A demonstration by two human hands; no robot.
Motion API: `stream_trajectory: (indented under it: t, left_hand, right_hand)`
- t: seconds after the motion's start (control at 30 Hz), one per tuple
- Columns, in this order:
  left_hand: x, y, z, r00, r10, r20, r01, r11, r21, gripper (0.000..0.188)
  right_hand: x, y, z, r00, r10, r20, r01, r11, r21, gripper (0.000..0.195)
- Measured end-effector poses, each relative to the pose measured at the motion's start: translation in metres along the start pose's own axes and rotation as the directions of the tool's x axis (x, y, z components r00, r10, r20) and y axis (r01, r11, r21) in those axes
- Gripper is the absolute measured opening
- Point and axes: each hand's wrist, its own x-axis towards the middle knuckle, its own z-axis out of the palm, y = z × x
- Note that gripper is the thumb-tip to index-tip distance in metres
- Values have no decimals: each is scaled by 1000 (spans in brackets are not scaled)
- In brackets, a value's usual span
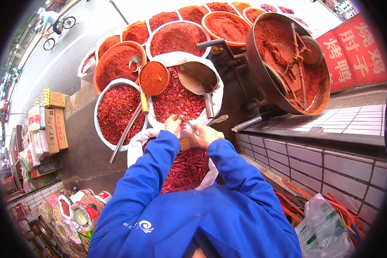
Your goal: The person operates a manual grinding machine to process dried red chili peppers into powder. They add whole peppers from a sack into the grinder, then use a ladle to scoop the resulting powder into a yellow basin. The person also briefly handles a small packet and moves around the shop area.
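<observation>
My right hand (pixel 205 135) grips a pair of scissors (pixel 189 124), whose blades point up and left towards my left hand (pixel 175 125). The fingers of my left hand are pinched together at the blades; what they pinch is too small to tell. Below the hands lies an open white sack (pixel 137 142) of dried red chillies (pixel 187 171). Just beyond them, a second white sack (pixel 220 96) holds cut red chilli pieces (pixel 171 104), with a large metal scoop (pixel 198 78) and a round container of ground chilli (pixel 153 78) resting on top.
Basins and sacks of chilli flakes (pixel 177 37) and powder spread ahead. A metal grinding pan (pixel 288 64) with a crank handle stands at the right, above a tiled ledge (pixel 309 158). Cardboard boxes (pixel 56 129) are stacked left. A cyclist (pixel 53 24) is on the road. Plastic bags (pixel 324 225) lie lower right.
</observation>
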Motion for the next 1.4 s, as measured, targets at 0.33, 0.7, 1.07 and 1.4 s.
stream_trajectory:
  t: [0.33,0.7,1.07,1.4]
  left_hand:
    - [-3,3,4,999,19,-42,-16,997,72,15]
    - [0,3,-4,997,-31,-71,44,981,191,15]
    - [7,2,-13,1000,-2,13,-1,971,239,18]
    - [18,8,-7,998,-5,-64,20,972,236,14]
  right_hand:
    - [4,0,-5,999,3,37,-2,999,-37,36]
    - [2,-8,-10,994,-78,74,79,997,-19,31]
    - [6,-15,-12,993,-48,106,57,995,-86,26]
    - [29,14,15,996,-22,85,35,988,-153,21]
